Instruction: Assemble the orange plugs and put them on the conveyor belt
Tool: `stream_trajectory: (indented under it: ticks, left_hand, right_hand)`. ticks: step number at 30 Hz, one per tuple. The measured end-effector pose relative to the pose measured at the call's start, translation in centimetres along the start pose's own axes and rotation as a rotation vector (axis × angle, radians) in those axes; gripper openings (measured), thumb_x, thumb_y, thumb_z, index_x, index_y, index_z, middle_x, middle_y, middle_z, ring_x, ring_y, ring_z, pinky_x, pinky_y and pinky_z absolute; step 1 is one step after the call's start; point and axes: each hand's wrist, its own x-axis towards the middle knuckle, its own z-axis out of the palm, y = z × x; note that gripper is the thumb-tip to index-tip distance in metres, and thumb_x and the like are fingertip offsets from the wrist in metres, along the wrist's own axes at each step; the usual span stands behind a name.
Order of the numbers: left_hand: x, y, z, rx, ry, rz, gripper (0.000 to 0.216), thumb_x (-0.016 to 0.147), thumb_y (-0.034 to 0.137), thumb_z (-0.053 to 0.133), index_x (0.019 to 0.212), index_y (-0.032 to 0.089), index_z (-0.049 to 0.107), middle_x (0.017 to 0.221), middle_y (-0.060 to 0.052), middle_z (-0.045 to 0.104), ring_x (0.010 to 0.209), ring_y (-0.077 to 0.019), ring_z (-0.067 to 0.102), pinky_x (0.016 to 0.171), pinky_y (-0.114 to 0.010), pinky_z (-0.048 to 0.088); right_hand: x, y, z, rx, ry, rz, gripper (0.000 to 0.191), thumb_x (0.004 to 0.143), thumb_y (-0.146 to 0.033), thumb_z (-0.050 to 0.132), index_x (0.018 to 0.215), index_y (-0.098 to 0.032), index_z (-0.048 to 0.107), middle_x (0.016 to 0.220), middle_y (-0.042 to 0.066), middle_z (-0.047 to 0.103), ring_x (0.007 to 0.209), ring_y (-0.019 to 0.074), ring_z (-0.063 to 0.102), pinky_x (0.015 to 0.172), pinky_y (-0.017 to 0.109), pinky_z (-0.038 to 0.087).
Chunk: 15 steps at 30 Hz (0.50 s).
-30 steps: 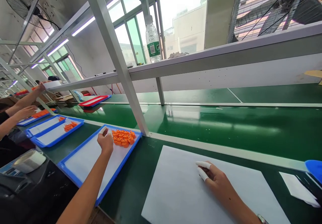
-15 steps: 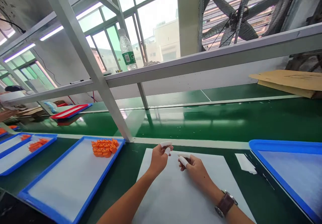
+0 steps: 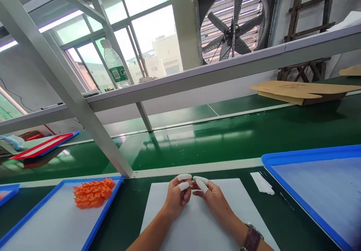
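Over a white sheet (image 3: 194, 224) on the green bench, my left hand (image 3: 178, 194) and my right hand (image 3: 210, 196) meet at the fingertips. White finger covers sit on the thumb and forefinger of each. Both hands are closed in a pinch; anything between the fingertips is too small or too hidden to make out. A watch with a dark strap (image 3: 252, 239) is on my right wrist. To the left, a cluster of orange pieces (image 3: 93, 194) lies at the far end of a blue-rimmed tray (image 3: 97, 226).
Another blue-rimmed tray (image 3: 306, 202) stands at the right, with a torn white paper scrap (image 3: 262, 183) beside it. Behind the bench runs a green belt (image 3: 203, 142), under a grey shelf rail (image 3: 197, 80) carrying a plastic bottle (image 3: 116, 67). Flat cardboard (image 3: 299, 90) lies at the back right.
My hands, apart half a second ago, have come together at the fingertips. The view has swung to the right, so the left tray and its orange pieces appear further left.
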Motion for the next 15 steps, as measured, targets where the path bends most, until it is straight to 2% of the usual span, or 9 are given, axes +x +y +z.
stream_trajectory:
  ticks: [3,6,11,13,15]
  left_hand:
    - [-0.5,-0.3,0.5,0.03,-0.093,-0.063,0.024,0.077,0.035,0.072,0.076,0.012,0.065,0.046,0.004,0.046,0.036,-0.0039,0.03,0.037,-0.021,0.013]
    - [-0.7,-0.8,0.7,0.083,-0.121,-0.124,0.034,0.08,0.042,0.071,0.07,0.011,0.064,0.051,0.0,0.053,0.037,-0.004,0.035,0.038,-0.022,0.012]
    - [-0.8,-0.6,0.6,0.047,-0.173,-0.228,0.021,0.069,0.026,0.075,0.079,0.01,0.069,0.058,-0.003,0.062,0.041,-0.0052,0.042,0.041,-0.021,0.018]
    - [-0.7,-0.4,0.5,0.018,-0.22,-0.266,0.018,0.066,0.022,0.07,0.079,0.009,0.071,0.06,-0.003,0.063,0.043,-0.0062,0.045,0.042,-0.021,0.021]
    - [-0.6,-0.3,0.4,0.031,-0.276,-0.285,0.018,0.064,0.02,0.067,0.076,0.009,0.072,0.061,-0.005,0.064,0.043,-0.0067,0.046,0.041,-0.021,0.022]
  right_hand:
    - [-0.3,-0.3,-0.1,-0.049,-0.006,0.006,0.052,0.08,-0.058,0.071,0.111,-0.016,0.073,0.101,0.01,0.074,0.102,0.0275,0.067,0.096,0.04,0.051]
    - [-0.8,-0.7,0.1,-0.082,-0.044,0.046,0.054,0.081,-0.058,0.07,0.116,-0.016,0.071,0.09,0.007,0.074,0.093,0.027,0.069,0.09,0.04,0.052]
    - [-1.1,-1.3,1.0,-0.042,-0.17,0.081,0.046,0.083,-0.058,0.066,0.1,-0.016,0.074,0.059,0.002,0.064,0.064,0.0232,0.066,0.072,0.038,0.053]
    - [-1.1,-1.3,1.1,-0.052,-0.18,0.114,0.047,0.08,-0.059,0.067,0.098,-0.016,0.074,0.056,0.001,0.062,0.06,0.0221,0.065,0.066,0.035,0.052]
    - [-1.1,-1.3,1.1,-0.089,-0.164,0.158,0.054,0.077,-0.061,0.07,0.105,-0.015,0.073,0.055,0.0,0.061,0.055,0.0195,0.062,0.059,0.031,0.049]
